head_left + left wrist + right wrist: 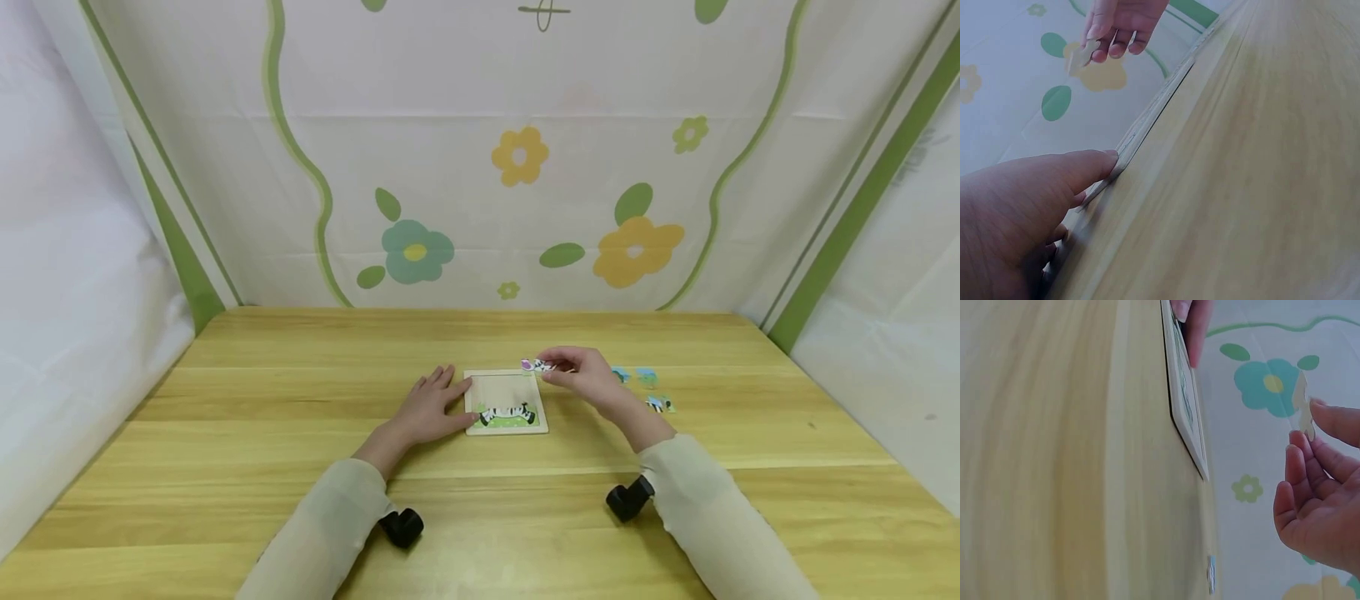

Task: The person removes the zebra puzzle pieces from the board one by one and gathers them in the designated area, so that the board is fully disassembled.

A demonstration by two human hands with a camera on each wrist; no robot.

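Note:
A square wooden puzzle board (506,386) lies on the table, its lower part filled with a picture of a zebra's striped body and legs (507,414) on green grass. My left hand (429,408) rests at the board's left edge, fingers spread, the thumb on its lower left rim. Above the board's upper right corner my right hand (588,375) pinches a puzzle piece (534,365) with black and white stripes and a pinkish patch. In the right wrist view the piece (1303,406) stands on edge between thumb and fingertips, clear of the board.
Several loose puzzle pieces (647,377) with blue, green and striped parts lie on the wooden table (300,392) right of the board. A white curtain (450,100) printed with flowers stands behind the table, with more white cloth at both sides.

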